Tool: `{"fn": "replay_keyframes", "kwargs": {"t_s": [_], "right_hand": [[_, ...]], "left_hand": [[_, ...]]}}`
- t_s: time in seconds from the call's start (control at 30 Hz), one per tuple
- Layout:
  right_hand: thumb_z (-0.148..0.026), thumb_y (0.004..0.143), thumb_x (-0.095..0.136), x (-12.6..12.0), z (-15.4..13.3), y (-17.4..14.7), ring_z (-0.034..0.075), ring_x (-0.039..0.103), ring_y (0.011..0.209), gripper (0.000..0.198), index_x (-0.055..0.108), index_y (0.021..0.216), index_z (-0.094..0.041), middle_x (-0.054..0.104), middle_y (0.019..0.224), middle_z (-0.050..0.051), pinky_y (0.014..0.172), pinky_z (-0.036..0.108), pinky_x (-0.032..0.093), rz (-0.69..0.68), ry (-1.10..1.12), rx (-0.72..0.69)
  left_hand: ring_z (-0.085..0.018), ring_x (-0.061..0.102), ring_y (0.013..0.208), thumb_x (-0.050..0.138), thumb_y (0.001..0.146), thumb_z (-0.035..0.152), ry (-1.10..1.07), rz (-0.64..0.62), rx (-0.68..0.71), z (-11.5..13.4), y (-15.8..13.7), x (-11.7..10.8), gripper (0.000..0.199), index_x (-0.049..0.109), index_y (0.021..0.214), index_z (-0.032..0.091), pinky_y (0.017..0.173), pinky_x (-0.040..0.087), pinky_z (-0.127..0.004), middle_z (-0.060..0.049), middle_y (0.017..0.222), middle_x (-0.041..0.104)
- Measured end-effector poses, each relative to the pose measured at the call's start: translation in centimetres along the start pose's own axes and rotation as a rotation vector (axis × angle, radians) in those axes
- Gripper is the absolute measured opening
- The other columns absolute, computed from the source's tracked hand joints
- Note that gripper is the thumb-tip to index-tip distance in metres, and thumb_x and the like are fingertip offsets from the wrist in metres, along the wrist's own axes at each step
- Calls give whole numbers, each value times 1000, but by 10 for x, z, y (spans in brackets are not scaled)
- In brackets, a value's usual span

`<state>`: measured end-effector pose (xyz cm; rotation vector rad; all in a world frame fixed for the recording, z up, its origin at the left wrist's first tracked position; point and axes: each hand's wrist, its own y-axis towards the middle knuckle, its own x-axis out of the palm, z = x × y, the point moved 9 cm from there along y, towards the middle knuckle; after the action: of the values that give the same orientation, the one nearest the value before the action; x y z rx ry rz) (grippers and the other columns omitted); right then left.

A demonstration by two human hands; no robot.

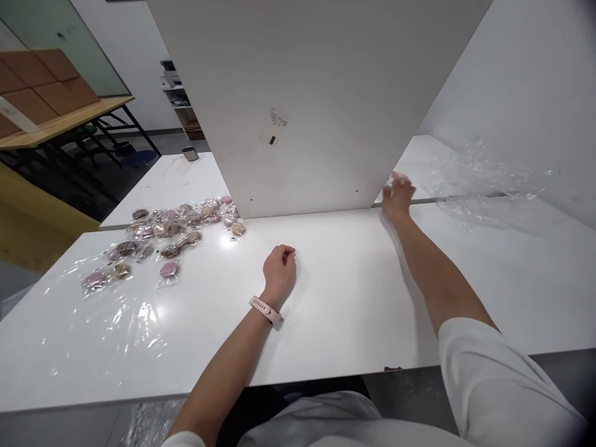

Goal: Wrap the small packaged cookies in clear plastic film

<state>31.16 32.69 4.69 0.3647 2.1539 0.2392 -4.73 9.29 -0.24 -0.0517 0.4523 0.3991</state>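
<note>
My left hand (279,270) rests on the white table (335,298) with its fingers curled in, and nothing shows in its grasp. A pink band (265,309) is round that wrist. Farther off, my right hand (399,195) is stretched to the lower right edge of an upright white panel (316,112). Its fingers are bent and slightly blurred around something small, clear and pinkish, too unclear to name. Left of my left hand lie several round pink and brown pieces in clear wrappers (170,230), cookie-like in look. One pink wrapped piece (169,269) lies nearer to me.
Crumpled clear plastic film (484,186) lies at the right, beside the wall. More clear film (125,329) covers the table's left part. A small metal cup (190,153) stands on the far table. Cardboard boxes (46,87) sit on a wooden table (69,121) behind.
</note>
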Motion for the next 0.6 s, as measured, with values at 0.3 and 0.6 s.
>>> {"fn": "replay_keyframes", "kwargs": {"t_s": [0.3,0.6], "right_hand": [[-15,97,45,-56,46,-46,28,10,151,54,43,151,-10,18,166,23,114,59,7,332,-198,85],[-29,97,43,-92,103,-159,39,46,134,31,69,111,-19,58,139,20,107,67,32,6,-233,246]], "left_hand": [[-17,58,70,53,83,16,16,-8,22,0,1,0,18,68,90,23,68,45,-30,-1,77,64],[-18,60,74,52,81,15,52,-29,3,4,1,0,20,69,89,23,72,45,-31,-1,79,65]]}}
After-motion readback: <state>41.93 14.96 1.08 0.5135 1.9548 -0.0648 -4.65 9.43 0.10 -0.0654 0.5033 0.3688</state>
